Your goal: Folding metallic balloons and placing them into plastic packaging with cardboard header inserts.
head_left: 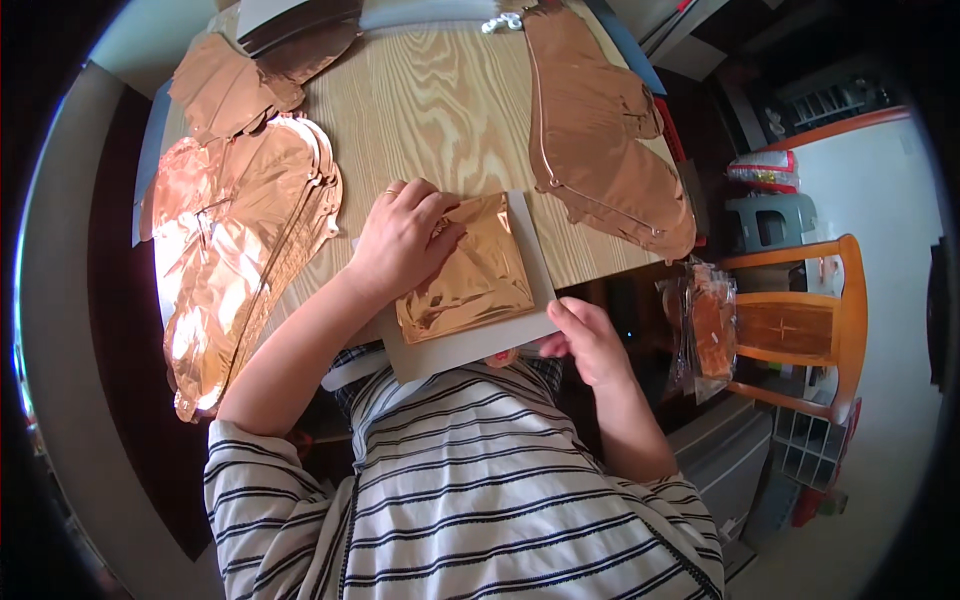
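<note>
**Shiny copper-gold foil square (480, 275) on flat grey board (440, 351)**

Foil lies atop board, mid-pic, at near edge of pale wood-grain table (430, 90). L side: left grip (402, 238) rests palm-down, fingers bent over foil's upper-L part; can't tell if pinching. R side: right grip (592, 345) has thumb at board's lower-R corner, fingers curled lower; firm hold unconfirmed. Foil's prob. light, soft, slippery, easily creased; board prob. stiffer. Best hold: board's bare margin, w/ flat fingers lightly on foil.

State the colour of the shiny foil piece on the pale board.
The foil piece is copper-gold; it shows best in the head view, the only one.
</note>
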